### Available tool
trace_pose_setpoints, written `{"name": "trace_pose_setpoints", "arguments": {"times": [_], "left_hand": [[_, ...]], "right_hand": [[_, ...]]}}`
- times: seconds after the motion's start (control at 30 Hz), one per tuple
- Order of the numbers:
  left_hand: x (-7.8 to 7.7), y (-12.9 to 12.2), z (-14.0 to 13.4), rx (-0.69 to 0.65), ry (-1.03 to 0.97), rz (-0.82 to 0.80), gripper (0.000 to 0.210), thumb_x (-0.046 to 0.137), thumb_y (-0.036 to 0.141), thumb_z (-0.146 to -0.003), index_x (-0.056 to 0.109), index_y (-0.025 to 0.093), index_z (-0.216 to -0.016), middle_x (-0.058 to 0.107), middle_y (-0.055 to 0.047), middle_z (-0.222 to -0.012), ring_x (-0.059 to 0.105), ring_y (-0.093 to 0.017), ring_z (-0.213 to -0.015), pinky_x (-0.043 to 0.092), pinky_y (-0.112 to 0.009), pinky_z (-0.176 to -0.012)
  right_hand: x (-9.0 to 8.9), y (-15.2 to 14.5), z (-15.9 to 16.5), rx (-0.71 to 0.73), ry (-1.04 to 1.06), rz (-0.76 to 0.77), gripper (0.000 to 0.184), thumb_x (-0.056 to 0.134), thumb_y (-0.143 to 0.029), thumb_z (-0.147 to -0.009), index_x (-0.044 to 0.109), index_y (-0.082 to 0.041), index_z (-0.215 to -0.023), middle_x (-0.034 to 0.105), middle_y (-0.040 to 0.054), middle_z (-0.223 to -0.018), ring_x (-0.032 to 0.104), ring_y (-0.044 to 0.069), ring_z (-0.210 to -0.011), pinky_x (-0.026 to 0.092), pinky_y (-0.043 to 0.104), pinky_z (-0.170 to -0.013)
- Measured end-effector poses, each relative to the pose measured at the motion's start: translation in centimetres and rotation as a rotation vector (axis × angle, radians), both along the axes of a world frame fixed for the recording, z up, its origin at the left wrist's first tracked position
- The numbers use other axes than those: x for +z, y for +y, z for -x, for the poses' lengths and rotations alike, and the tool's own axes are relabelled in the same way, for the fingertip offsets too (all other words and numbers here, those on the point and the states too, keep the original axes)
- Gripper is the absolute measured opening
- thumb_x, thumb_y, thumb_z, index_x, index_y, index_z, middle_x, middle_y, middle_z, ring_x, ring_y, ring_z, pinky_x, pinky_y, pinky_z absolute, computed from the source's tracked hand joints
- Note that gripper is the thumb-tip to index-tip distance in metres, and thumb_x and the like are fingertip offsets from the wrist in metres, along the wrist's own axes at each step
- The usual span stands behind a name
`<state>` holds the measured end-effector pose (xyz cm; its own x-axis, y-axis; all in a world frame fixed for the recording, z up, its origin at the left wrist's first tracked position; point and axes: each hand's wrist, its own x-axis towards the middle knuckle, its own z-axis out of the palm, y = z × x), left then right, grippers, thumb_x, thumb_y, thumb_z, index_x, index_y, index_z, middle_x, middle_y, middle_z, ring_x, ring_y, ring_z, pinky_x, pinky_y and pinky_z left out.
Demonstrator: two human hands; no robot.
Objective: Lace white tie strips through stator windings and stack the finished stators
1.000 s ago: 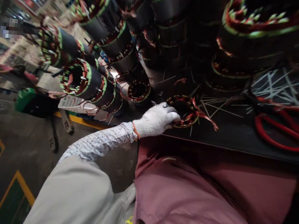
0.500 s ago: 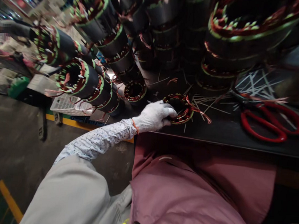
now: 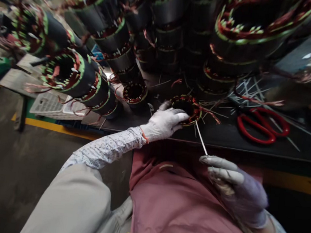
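In a white knitted glove, my left hand point(image 3: 165, 123) grips the near left rim of a small motor stator point(image 3: 198, 115), its fingers reaching over the dark bore. Copper windings line this ring, and a bundle of reddish lead wires point(image 3: 211, 115) sticks out to the right. My right hand point(image 3: 231, 181), in a white and purple glove, pinches a thin white stick point(image 3: 202, 138) between thumb and fingers. The stick's far tip meets the stator's near right edge; whether it goes into the ring I cannot tell.
Red-handled scissors point(image 3: 263, 127) lie on the dark bench point(image 3: 219, 138) at the right, beside scattered thin white strips point(image 3: 249, 90). Tall stacks of stators point(image 3: 86, 85) rise at the left and back, with larger ones point(image 3: 237, 47) at the back right. A white basket point(image 3: 49, 103) stands at the left.
My right hand has come into view from the lower right with the white stick, its tip now at the stator. My left hand stays on the stator. The view has shifted slightly.
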<state>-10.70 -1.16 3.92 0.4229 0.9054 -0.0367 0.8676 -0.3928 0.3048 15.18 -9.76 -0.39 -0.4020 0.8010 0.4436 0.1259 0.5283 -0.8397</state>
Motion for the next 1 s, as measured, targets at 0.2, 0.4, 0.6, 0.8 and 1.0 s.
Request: {"name": "trace_pose_setpoints", "arguments": {"times": [0.2,0.4,0.6,0.8,1.0], "left_hand": [[0.3,-0.1,-0.3,0.020,0.080,0.000,0.056,0.062,0.027,-0.091,0.045,0.022,-0.145,0.068,-0.008,-0.128,0.063,-0.021,-0.120,0.029,-0.047,-0.122],[0.2,0.2,-0.1,-0.007,0.070,0.005,0.054,0.061,0.027,-0.092,0.046,0.022,-0.144,0.068,-0.008,-0.129,0.064,-0.021,-0.119,0.026,-0.049,-0.124],[0.2,0.2,-0.1,-0.003,0.062,0.012,0.053,0.061,0.028,-0.092,0.048,0.022,-0.142,0.069,-0.008,-0.127,0.065,-0.021,-0.118,0.030,-0.048,-0.121],[0.2,0.2,-0.1,0.012,0.066,0.000,0.052,0.061,0.030,-0.092,0.048,0.022,-0.142,0.069,-0.008,-0.125,0.065,-0.020,-0.117,0.032,-0.046,-0.120],[0.2,0.2,-0.1,0.009,0.067,0.009,0.053,0.061,0.030,-0.093,0.048,0.021,-0.143,0.069,-0.009,-0.125,0.065,-0.021,-0.117,0.030,-0.049,-0.121]], "right_hand": [[-0.4,0.0,1.0,0.064,-0.033,-0.052,0.026,0.057,-0.003,-0.087,0.063,-0.021,-0.106,0.072,0.0074,-0.110,0.071,0.017,-0.100,0.062,0.021,-0.082],[-0.1,0.8,1.5,0.112,0.010,-0.020,0.028,0.058,-0.005,-0.086,0.064,-0.023,-0.106,0.072,0.0074,-0.110,0.072,0.019,-0.099,0.063,0.024,-0.081],[0.3,0.2,0.9,0.076,0.007,0.005,0.033,0.058,-0.002,-0.084,0.064,-0.023,-0.108,0.072,0.0067,-0.112,0.072,0.019,-0.100,0.063,0.024,-0.082],[0.1,1.6,2.2,0.088,0.077,-0.019,0.030,0.060,-0.001,-0.083,0.064,-0.023,-0.104,0.073,0.0065,-0.107,0.072,0.018,-0.098,0.062,0.024,-0.080],[0.3,0.3,0.8,0.107,0.052,0.013,0.036,0.057,0.000,-0.084,0.062,-0.024,-0.111,0.071,0.0058,-0.112,0.071,0.019,-0.101,0.063,0.025,-0.082]]}}
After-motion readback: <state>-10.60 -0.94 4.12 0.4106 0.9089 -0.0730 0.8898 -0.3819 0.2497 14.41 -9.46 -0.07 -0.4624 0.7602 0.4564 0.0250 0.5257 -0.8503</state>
